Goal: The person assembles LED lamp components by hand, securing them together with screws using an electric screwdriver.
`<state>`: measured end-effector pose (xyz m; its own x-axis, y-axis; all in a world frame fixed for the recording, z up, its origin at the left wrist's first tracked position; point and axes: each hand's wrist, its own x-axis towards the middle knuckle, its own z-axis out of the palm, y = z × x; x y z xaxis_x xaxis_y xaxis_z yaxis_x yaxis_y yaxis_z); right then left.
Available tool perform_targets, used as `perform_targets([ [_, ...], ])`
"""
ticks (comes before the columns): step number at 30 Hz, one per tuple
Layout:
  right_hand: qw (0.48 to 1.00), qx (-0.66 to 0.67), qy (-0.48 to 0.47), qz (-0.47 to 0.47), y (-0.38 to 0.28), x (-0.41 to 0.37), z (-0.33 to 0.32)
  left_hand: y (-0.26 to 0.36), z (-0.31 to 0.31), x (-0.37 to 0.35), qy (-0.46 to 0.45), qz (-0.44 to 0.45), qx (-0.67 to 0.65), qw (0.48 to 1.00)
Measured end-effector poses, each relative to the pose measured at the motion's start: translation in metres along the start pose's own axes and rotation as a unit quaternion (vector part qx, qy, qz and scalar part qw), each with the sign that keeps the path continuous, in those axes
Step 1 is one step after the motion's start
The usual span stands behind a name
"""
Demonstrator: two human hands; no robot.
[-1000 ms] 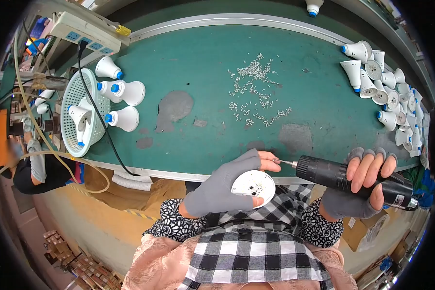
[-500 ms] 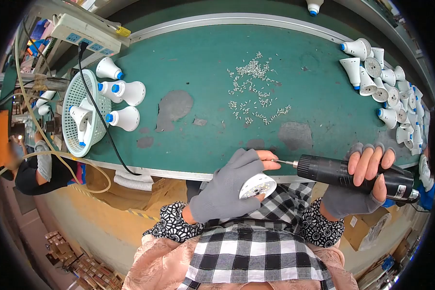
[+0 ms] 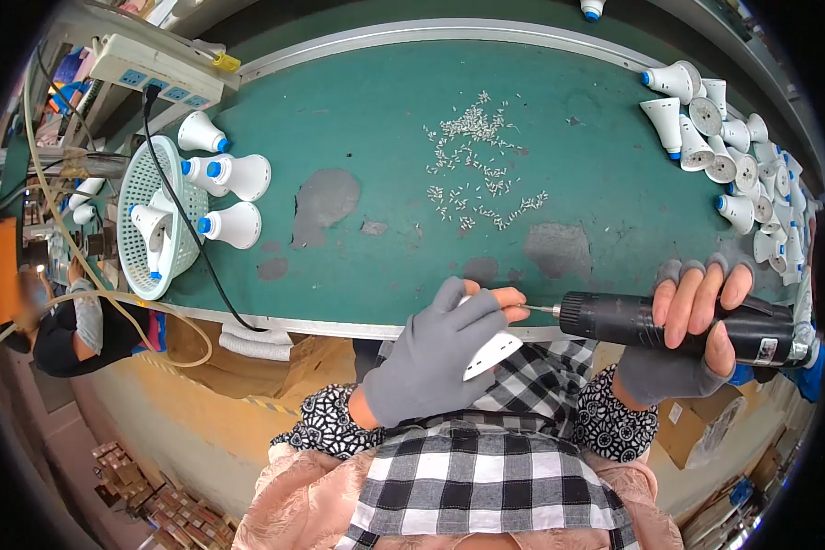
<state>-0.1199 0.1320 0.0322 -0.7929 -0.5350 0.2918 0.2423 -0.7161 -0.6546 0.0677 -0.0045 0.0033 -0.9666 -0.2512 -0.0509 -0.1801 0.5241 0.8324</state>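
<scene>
Left hand [image 3: 431,353] grips a bulb housing [image 3: 491,351]; right hand [image 3: 683,344] clasps the electric screwdriver [image 3: 632,319] horizontally.

Screws [image 3: 484,172] ahead, bulb housings [image 3: 733,147] right

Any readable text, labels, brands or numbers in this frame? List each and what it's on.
Nothing here can be read.
The white sticker on the electric screwdriver in the right hand: print too small and blurred.
The power strip: no legible marking.
The bulb housing in the left hand: no print visible.
</scene>
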Motion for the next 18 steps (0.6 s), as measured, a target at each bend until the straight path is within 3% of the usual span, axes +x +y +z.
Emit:
perform_targets([
  [4,1.000,0.007,-0.026,0.008,0.003,0.001,-0.002,-0.004,0.001,0.000,0.008,0.008,-0.033,0.999],
  [6,1.000,0.009,0.017,-0.014,0.004,0.000,0.001,-0.005,0.002,0.001,0.025,-0.003,-0.088,0.996],
  [9,0.995,0.012,0.078,-0.061,0.002,-0.001,0.006,-0.008,0.007,-0.002,0.049,-0.068,-0.273,0.958],
  [15,0.992,-0.007,0.088,-0.092,-0.009,-0.015,0.013,-0.013,0.016,-0.001,0.125,-0.173,-0.358,0.909],
  [18,0.994,-0.030,0.050,-0.097,-0.004,-0.023,0.027,-0.009,0.017,0.002,0.148,-0.181,-0.343,0.910],
])
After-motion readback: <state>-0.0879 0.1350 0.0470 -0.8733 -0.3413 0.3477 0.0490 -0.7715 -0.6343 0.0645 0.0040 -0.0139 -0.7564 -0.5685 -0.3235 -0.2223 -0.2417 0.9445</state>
